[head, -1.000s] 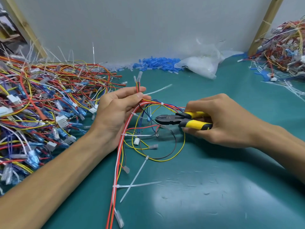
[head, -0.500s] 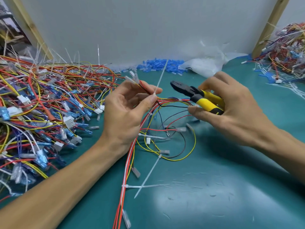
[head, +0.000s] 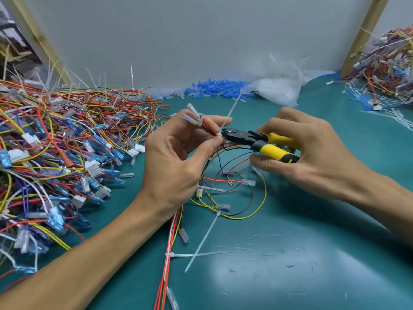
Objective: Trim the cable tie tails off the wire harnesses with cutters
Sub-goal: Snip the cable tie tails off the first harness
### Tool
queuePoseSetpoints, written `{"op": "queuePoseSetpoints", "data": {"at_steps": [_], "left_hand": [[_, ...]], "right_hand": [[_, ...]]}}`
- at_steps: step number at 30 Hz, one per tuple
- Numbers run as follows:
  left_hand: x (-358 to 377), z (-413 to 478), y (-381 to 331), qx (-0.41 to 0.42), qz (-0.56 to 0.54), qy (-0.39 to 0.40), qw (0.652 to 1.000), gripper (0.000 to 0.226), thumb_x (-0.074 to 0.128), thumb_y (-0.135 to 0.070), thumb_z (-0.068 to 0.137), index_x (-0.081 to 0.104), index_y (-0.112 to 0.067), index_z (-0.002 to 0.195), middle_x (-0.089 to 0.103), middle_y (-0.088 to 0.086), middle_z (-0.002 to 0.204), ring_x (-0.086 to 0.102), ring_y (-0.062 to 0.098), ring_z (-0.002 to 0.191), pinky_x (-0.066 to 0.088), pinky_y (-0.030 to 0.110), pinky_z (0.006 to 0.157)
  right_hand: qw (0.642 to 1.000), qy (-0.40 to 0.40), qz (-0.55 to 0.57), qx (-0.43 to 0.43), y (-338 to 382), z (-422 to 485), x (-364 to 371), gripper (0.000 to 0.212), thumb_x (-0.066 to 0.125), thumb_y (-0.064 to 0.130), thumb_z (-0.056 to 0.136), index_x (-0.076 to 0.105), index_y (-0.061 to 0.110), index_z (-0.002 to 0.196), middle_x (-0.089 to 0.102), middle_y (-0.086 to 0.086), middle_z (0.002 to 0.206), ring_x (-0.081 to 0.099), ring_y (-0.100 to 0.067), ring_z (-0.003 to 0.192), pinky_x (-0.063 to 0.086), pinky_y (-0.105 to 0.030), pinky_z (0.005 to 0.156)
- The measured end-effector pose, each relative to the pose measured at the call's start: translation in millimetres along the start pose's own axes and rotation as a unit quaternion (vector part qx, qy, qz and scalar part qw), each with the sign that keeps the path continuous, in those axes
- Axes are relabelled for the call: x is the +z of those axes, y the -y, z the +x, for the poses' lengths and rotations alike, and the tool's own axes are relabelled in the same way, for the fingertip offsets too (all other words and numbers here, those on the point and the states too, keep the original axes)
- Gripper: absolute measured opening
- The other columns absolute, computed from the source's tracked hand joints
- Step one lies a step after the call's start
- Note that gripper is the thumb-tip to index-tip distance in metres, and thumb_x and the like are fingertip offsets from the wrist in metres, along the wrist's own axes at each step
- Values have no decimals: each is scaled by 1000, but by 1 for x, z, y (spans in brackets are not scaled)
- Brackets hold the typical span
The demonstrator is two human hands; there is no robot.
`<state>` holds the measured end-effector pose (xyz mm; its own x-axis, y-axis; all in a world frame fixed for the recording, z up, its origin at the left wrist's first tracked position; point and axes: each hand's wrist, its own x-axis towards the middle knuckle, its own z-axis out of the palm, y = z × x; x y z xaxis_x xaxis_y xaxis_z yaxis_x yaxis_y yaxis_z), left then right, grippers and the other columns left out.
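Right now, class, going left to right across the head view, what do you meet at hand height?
Big pile of wire harnesses → left hand pinching a harness → yellow-handled cutters → right hand → smaller harness pile, far right.

This is a small assembly workshop for electrical wiring. A bench under a teal-green rubber mat (head: pixel 290 276) is boxed in by a plain grey wall panel (head: pixel 201 36) and bare wooden posts (head: pixel 364 34). A tangled heap of red, yellow and blue wire harnesses (head: pixel 55 153) with white plastic connectors fills the left side, and a second such heap (head: pixel 388 63) sits in the far right corner. Loose blue plastic terminal sleeves (head: pixel 210 89) and a crumpled clear plastic bag (head: pixel 277 86) lie against the panel. Yellow-handled black cutters (head: pixel 252 138) are in use, and tiny white offcuts (head: pixel 257 249) speckle the mat.
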<state>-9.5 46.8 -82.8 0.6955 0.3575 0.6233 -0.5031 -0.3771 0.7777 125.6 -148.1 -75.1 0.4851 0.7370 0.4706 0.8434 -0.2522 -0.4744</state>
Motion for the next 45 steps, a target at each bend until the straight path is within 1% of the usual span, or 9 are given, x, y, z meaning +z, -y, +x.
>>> {"op": "queuePoseSetpoints", "data": {"at_steps": [12, 16, 19, 22, 28, 33, 37, 42, 45], "left_hand": [[-1, -1, 3, 2, -10, 32, 999, 13, 67, 14, 91, 62, 4, 97, 78, 9, 110, 75, 18, 95, 55, 22, 84], [-1, 0, 4, -5, -2, 37, 999, 17, 69, 13, 90, 63, -1, 98, 77, 5, 111, 73, 24, 86, 55, 26, 81], [-2, 0, 6, -13, 6, 32, 999, 18, 70, 11, 89, 61, -2, 98, 73, 0, 112, 63, 17, 70, 53, 26, 76], [-2, -1, 7, -31, -12, 27, 999, 15, 71, 5, 89, 60, 3, 100, 68, 2, 106, 63, 14, 72, 53, 26, 76], [-1, 0, 6, -116, -64, -28, 991, 5, 68, -9, 90, 66, -5, 87, 68, 0, 73, 65, 17, 66, 58, 31, 67], [-4, 5, 8, -302, -138, 20, 943, 19, 69, -18, 88, 78, -14, 72, 73, 10, 77, 60, 15, 62, 51, 21, 60], [-4, 6, 9, -326, -146, 44, 933, 36, 60, -16, 98, 79, -12, 68, 71, 9, 74, 56, 13, 56, 48, 20, 55], [1, 2, 11, -255, -134, 17, 958, 39, 57, -11, 103, 77, -12, 70, 72, 6, 72, 60, 12, 60, 51, 18, 61], [5, -1, 12, -192, -87, 8, 978, 29, 58, -14, 101, 74, -9, 77, 73, 4, 72, 61, 14, 62, 53, 20, 63]], "right_hand": [[999, 7, 39, -13, 0, 0, -2, 24, 86, 40, 86, 74, 25, 99, 59, 5, 95, 60, -22, 87, 55, -46, 77], [1000, 5, -8, -23, 2, 0, -5, 24, 78, 48, 86, 69, 26, 90, 55, 7, 84, 53, -16, 79, 43, -39, 64], [999, 14, -31, -26, 1, -1, -6, 22, 78, 45, 89, 66, 27, 87, 53, 7, 82, 51, -20, 78, 46, -45, 63], [996, 19, -82, -32, 3, 0, -7, 26, 68, 55, 89, 64, 29, 88, 54, 8, 83, 48, -23, 83, 47, -47, 66], [985, -26, -163, -52, 4, -1, -8, 28, 65, 52, 92, 63, 25, 95, 53, 7, 90, 47, -23, 85, 45, -42, 63], [960, -61, -259, -85, 5, -2, -8, 31, 63, 51, 94, 64, 20, 101, 54, 2, 98, 45, -26, 88, 32, -33, 53], [933, -100, -330, -100, 6, -4, -5, 28, 62, 45, 94, 66, 18, 101, 56, -4, 100, 45, -29, 89, 24, -30, 55], [987, -44, -147, -38, 2, -1, 0, 37, 68, 59, 88, 64, 24, 101, 52, 6, 93, 51, -24, 87, 49, -43, 66], [996, -13, -82, -15, -2, 0, -1, 36, 69, 60, 86, 64, 28, 99, 55, 9, 91, 56, -23, 86, 52, -46, 74]]}}
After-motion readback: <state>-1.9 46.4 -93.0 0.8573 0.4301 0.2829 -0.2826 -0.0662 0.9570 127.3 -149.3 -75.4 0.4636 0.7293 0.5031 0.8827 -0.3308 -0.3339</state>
